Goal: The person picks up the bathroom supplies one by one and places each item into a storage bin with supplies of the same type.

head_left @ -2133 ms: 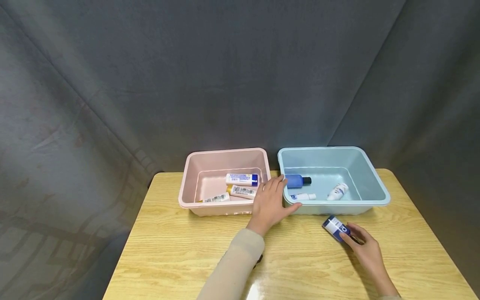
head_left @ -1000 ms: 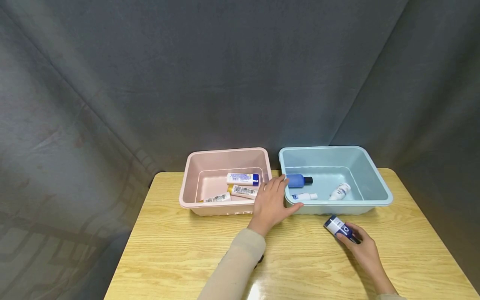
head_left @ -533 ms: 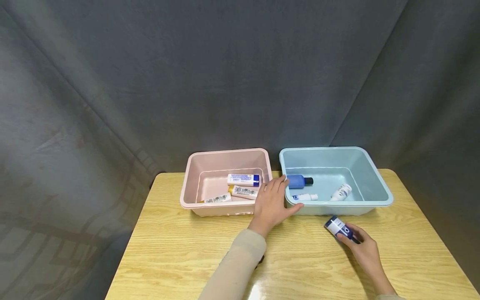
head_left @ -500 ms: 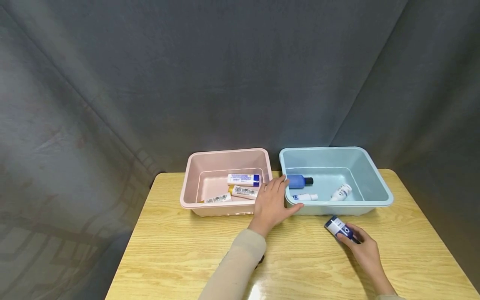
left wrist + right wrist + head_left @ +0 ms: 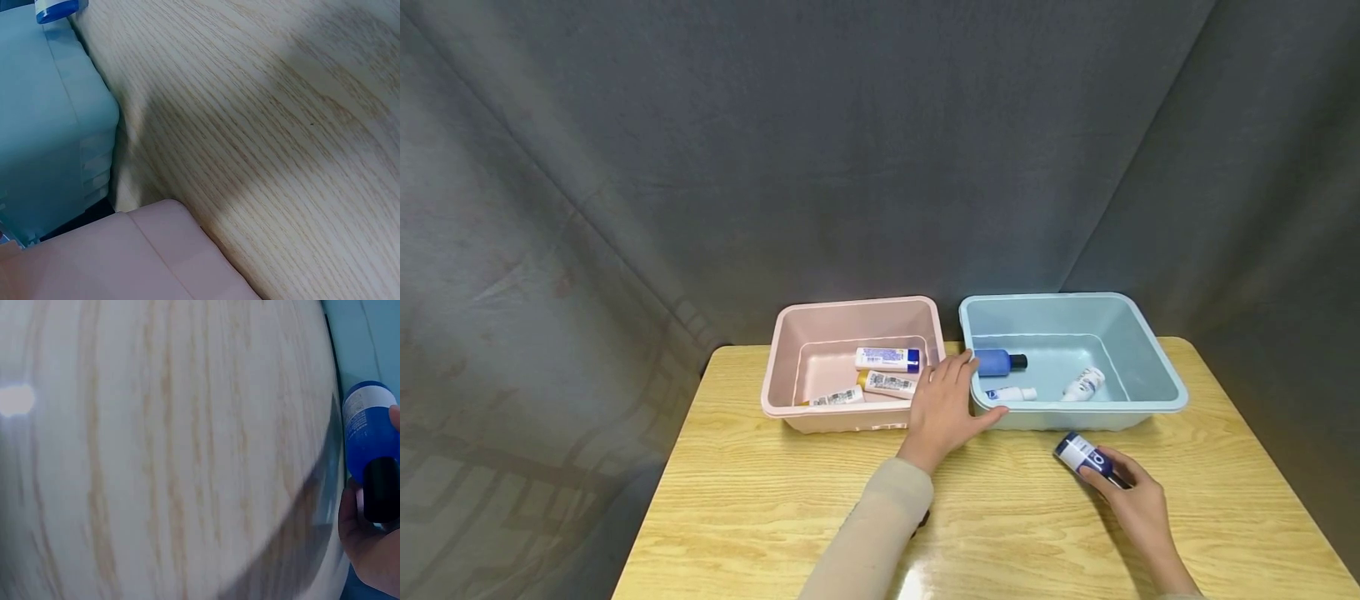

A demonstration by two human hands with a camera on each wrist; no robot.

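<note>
My right hand (image 5: pixel 1138 504) grips a dark blue bottle (image 5: pixel 1078 453) with a white label and a black cap, just in front of the light blue bin (image 5: pixel 1075 407). It is tilted, cap end toward my palm. In the right wrist view the black cap (image 5: pixel 381 490) points toward the camera, and my fingers curl round the bottle. My left hand (image 5: pixel 943 408) lies with fingers spread over the near corners where the pink bin (image 5: pixel 842 411) and the light blue bin meet, fingertips at the blue rim. Nothing is held in it.
Inside the pink bin lie white tubes (image 5: pixel 882 359), one with a blue cap, others with yellow caps. The light blue bin holds a blue bottle (image 5: pixel 992 362), a small white tube (image 5: pixel 1011 394) and a white bottle (image 5: pixel 1084 384). A grey curtain (image 5: pixel 880 150) hangs behind the wooden table (image 5: pixel 760 517).
The dark blue bottle has turned in my right hand, its label facing differently, and has shifted slightly right with the hand. My left hand stays in place by the bins.
</note>
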